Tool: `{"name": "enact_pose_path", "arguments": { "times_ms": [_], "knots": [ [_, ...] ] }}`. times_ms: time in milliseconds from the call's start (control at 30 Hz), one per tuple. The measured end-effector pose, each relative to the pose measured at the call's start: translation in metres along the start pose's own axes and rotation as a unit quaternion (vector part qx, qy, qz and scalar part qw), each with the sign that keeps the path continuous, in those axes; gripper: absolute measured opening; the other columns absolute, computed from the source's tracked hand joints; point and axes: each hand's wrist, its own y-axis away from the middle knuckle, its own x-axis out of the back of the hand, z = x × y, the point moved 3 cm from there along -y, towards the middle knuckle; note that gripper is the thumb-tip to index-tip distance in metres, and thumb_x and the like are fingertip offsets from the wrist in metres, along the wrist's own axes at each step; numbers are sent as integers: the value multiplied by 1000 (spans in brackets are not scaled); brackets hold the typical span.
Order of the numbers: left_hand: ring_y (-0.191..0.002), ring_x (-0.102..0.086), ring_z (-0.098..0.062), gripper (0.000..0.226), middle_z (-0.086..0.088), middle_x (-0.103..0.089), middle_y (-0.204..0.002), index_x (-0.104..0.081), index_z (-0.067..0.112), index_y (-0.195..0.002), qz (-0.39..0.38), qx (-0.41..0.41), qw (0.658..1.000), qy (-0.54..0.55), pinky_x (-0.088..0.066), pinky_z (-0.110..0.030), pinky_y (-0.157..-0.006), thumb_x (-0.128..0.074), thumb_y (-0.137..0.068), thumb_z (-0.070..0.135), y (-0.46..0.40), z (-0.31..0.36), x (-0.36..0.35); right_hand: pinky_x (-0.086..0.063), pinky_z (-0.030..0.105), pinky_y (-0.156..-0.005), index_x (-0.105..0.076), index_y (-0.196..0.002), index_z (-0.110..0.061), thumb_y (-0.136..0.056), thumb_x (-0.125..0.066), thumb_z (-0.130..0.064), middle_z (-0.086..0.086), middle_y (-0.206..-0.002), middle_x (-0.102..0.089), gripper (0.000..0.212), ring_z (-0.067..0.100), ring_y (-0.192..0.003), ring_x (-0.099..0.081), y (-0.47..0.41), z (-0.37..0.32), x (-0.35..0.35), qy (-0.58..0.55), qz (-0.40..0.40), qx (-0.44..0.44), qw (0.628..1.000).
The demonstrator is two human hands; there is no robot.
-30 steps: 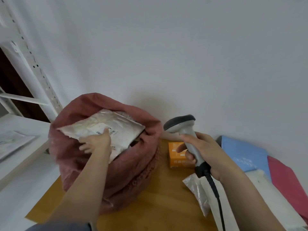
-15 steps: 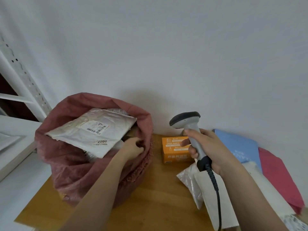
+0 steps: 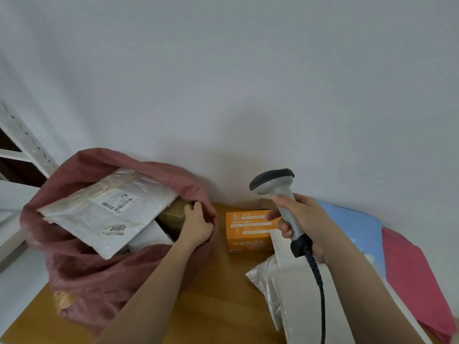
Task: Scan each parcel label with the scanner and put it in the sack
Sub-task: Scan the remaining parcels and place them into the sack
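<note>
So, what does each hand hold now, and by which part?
The right hand grips the scanner by its handle. The left hand grips the sack at its rim.

We see our two forearms bare to the frame's edge, our left hand and right hand ungloved, no rings.

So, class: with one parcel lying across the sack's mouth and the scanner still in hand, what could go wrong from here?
1. The white parcel lies tilted across the mouth of the sack, not down inside; it may block the next one or slide out.
2. The left hand grips the sack's rim, so a tug could tip the full sack.
3. The cable of the scanner, held by the right hand, hangs over the waiting parcels and could snag them.
</note>
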Motion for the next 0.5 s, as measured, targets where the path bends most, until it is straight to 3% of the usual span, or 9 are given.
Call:
{"name": "enact_pose_path", "arguments": {
  "times_ms": [100, 167, 233, 300, 433, 500],
  "knots": [
    [-90, -47, -34, 31, -18, -42, -108, -48, 1, -100, 277, -71, 958, 8, -44, -42, -81, -54, -71, -11, -2, 28, 1, -41, 21, -42, -57, -110, -4, -91, -63, -30, 15, -82, -70, 32, 12, -47, -47, -14, 2, 25, -9, 11, -10, 1000],
    [-86, -43, -25, 33, -13, -44, -97, -50, 3, -92, 342, -183, 922, -5, -42, -35, -74, -50, -65, -15, -3, 51, -6, -42, 21, -42, -57, -109, -4, -92, -63, -29, 15, -81, -70, 31, 12, -48, -47, -25, 6, 42, -14, 21, -17, 1000],
    [-86, -42, -15, 27, -8, -47, -94, -54, 5, -90, 271, -285, 917, -64, -40, -27, -71, -52, -69, -12, -11, 70, -29, -42, 21, -43, -58, -107, -6, -92, -63, -29, 14, -79, -70, 27, 12, -48, -48, -37, 11, 57, -23, 30, -32, 999],
    [-87, -46, -10, 25, -2, -52, -102, -59, 10, -100, 123, -300, 939, -112, -46, -25, -73, -55, -79, -4, -23, 76, -62, -43, 21, -43, -58, -107, -7, -92, -63, -28, 12, -77, -70, 26, 12, -48, -49, -48, 17, 70, -35, 34, -47, 998],
    [-101, -52, -14, 33, 1, -51, -126, -53, 19, -126, -172, -169, 962, -129, -46, -25, -85, -55, -93, 15, -39, 54, -135, -42, 20, -42, -59, -110, -6, -93, -62, -28, 14, -79, -70, 28, 11, -46, -49, -65, 30, 94, -41, 44, -67, 996],
    [-96, -56, -11, 24, 5, -58, -118, -57, 22, -116, -242, -92, 962, -92, -46, -23, -77, -59, -93, 30, -34, 44, -166, -42, 21, -42, -59, -110, -5, -93, -62, -28, 15, -80, -70, 28, 11, -46, -48, -70, 37, 106, -42, 58, -75, 995]
  ]
}}
